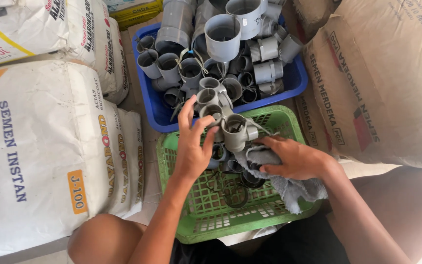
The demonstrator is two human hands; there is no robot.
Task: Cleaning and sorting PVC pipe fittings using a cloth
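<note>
Left hand (191, 146) grips a string of grey pipe fittings (221, 115), fingers curled on them, over the far edge of the green basket (172, 195); right hand (294, 159) holds a grey rag (279, 183), pressed to the lowest fitting near the basket's right side; more fittings lie in the basket; blue bin (296, 80) of grey fittings just beyond; white cement sacks (35, 146) left, brown sacks (382, 83) right.
</note>
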